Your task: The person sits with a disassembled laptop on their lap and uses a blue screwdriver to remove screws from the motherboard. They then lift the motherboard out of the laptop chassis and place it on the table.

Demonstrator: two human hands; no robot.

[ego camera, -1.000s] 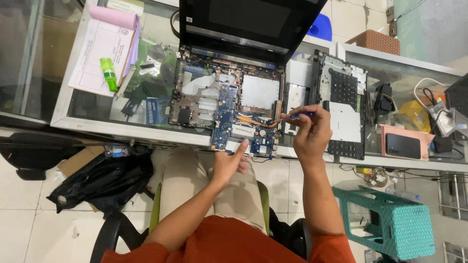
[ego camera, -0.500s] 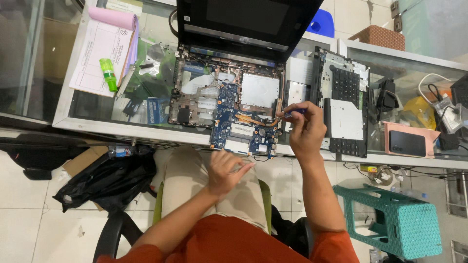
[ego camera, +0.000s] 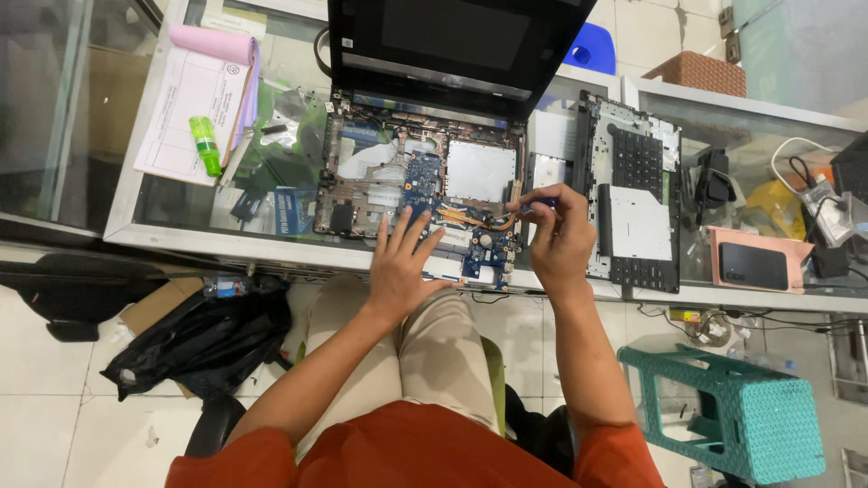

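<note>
Seated person at a glass-topped counter (ego camera: 172,237). Left hand (ego camera: 404,262) lies flat, fingers spread, on the near edge of the opened laptop base with its blue circuit board (ego camera: 420,185), likely to steady it. Right hand (ego camera: 558,237) is pinched around a small dark-handled screwdriver (ego camera: 540,204), tip at the copper heat pipe (ego camera: 470,217). Beyond: removed black keyboard panel (ego camera: 633,203), tilted black screen (ego camera: 452,36), pink-covered notepad (ego camera: 194,99).

One head-worn cam only, so no 2nd view is shared. Scene is seen from above, looking steeply down over the seated person's lap and orange sleeves, facing fwd onto the glass counter (ego camera: 154,237). Opened laptop (ego camera: 425,176) is centred at arm's reach; tiled floor and teal stool (ego camera: 732,407) are caught at frame btm.
</note>
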